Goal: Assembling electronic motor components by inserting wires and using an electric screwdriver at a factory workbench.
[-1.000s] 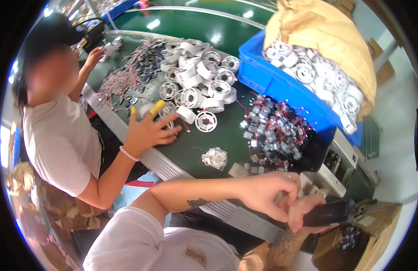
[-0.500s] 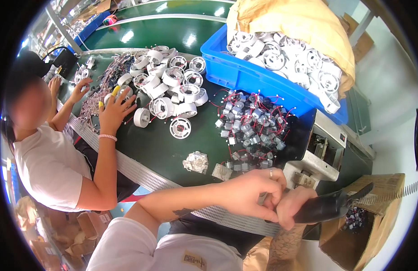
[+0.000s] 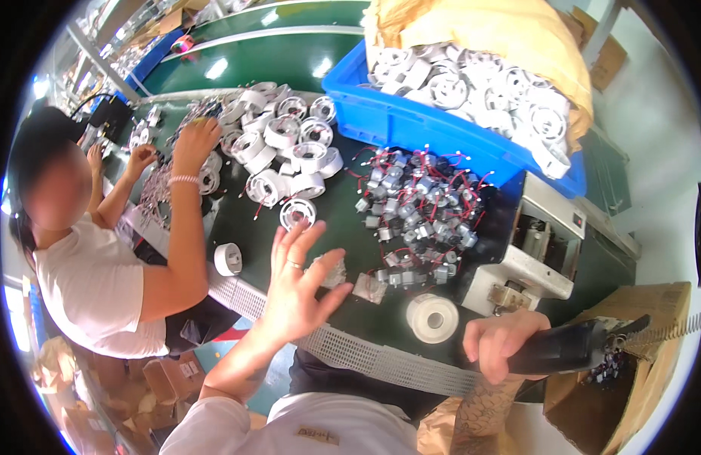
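Observation:
My left hand (image 3: 299, 284) is spread open above the near edge of the green work surface (image 3: 252, 220), with nothing in it. Its fingertips reach close to a white round plastic housing (image 3: 298, 213) at the front of a heap of such housings (image 3: 282, 133). My right hand (image 3: 506, 341) is wrapped around a black electric screwdriver (image 3: 559, 350) that hangs from a coiled spring; its tip is hidden. Left of that hand, a white round part with a central hole (image 3: 432, 318) lies on the surface. Small motors (image 3: 422, 205) with red wires are piled beyond it.
A blue crate (image 3: 411, 114) holds more white housings in a yellow sack (image 3: 479, 26). A grey-white machine (image 3: 536, 243) stands at right, a cardboard box (image 3: 593, 402) below it. At left a co-worker's hand (image 3: 197, 144) reaches over bundled wires; a single housing (image 3: 228, 259) lies nearby.
My left hand has moved left, away from my right hand, and its fingers have opened. The white part with the hole now shows. The co-worker's nearer hand has moved farther over the wires.

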`<state>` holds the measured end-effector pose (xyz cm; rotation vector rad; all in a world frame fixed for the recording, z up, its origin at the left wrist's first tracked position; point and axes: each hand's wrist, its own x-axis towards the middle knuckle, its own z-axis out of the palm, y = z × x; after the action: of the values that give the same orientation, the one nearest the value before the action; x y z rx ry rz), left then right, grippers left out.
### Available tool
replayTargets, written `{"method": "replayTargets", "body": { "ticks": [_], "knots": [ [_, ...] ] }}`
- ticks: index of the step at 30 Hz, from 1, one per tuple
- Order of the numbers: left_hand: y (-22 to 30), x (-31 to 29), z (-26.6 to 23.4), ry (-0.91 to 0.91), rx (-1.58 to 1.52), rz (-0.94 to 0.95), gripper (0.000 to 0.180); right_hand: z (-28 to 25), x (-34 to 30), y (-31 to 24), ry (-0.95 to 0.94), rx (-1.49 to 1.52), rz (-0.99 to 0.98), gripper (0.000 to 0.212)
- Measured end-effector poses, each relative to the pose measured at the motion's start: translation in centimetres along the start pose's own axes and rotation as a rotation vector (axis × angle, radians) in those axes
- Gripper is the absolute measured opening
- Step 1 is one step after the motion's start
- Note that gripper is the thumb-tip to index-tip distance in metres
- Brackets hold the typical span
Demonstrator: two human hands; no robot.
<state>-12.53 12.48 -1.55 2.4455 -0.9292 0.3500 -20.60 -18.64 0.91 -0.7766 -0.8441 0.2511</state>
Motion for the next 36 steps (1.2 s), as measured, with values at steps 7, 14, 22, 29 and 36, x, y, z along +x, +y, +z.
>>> {"method": "replayTargets", "body": {
  "ticks": [7,14,22,29,36],
  "knots": [
    [-2.1,-5.7,-0.7,0.209,0.049,-0.17,0.037,0.6,-0.2,-0.3,0.098,0.013,0.042,0.033],
    [-3.0,-9.4,-0.3,0.217,0.17,-0.439,0.053,0.5,0.0,0.4,0.073,0.042,0.073,0.032],
    [-11.2,-2.2,0.3,0.341,0.188,-0.517,0.052,2.6,-0.1,0.2,0.262,-0.053,0.022,0.041],
    [-13.7,0.7,-0.3,0.327,0.293,-0.532,0.062,2.9,0.3,0.5,0.306,-0.045,-0.02,0.066],
    [-4.3,2.8,-1.2,0.515,-0.174,-0.326,0.031,2.7,-0.4,2.1,0.41,-0.044,-0.143,0.091]
  ]
}}
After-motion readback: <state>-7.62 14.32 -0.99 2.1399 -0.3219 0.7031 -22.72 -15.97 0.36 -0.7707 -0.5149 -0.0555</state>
